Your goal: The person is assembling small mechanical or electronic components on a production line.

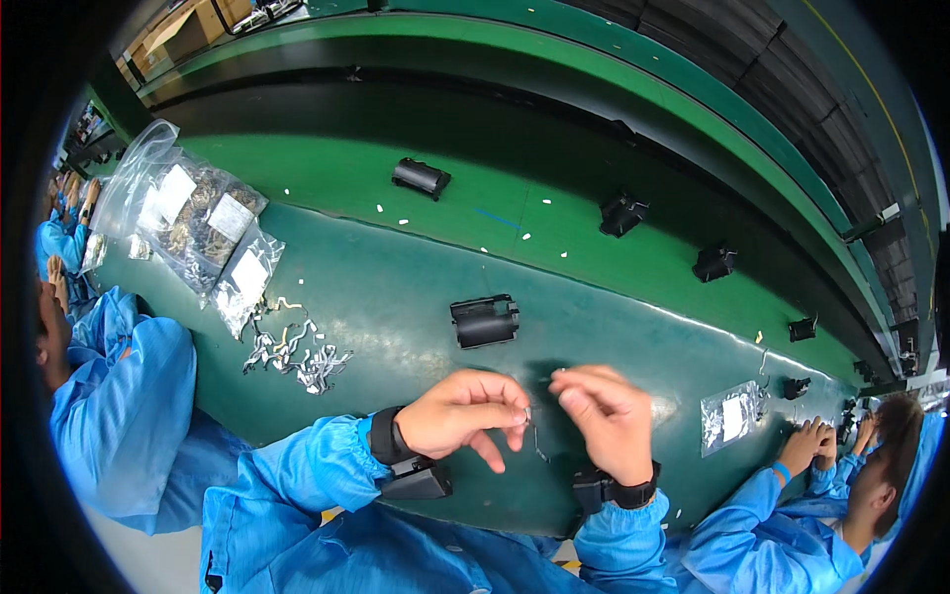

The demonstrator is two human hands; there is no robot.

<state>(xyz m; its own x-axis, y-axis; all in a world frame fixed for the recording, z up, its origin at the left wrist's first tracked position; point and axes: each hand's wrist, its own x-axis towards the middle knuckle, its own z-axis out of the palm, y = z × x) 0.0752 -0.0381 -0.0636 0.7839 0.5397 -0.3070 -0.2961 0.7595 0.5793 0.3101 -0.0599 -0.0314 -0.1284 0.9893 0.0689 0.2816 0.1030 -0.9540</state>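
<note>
Between the thumb and forefinger of my left hand (460, 416) is pinched a short thin wire piece (539, 447), its end hanging down over the table. My right hand (616, 421) is a short way to the right, thumb and fingers pressed together; whatever sits at their tips is too small to name. A black plastic housing (485, 323) lies on the green table just beyond my hands. Off to the left is a loose pile of short white and grey wire pieces (322, 366), some yellowish, with small connectors.
Clear plastic bags (203, 213) of similar parts lie at the far left. More black housings (421, 177) and small white bits rest on the bright green strip beyond the table. A smaller bag (727, 419) lies to the right. Co-workers in blue sit close on both sides.
</note>
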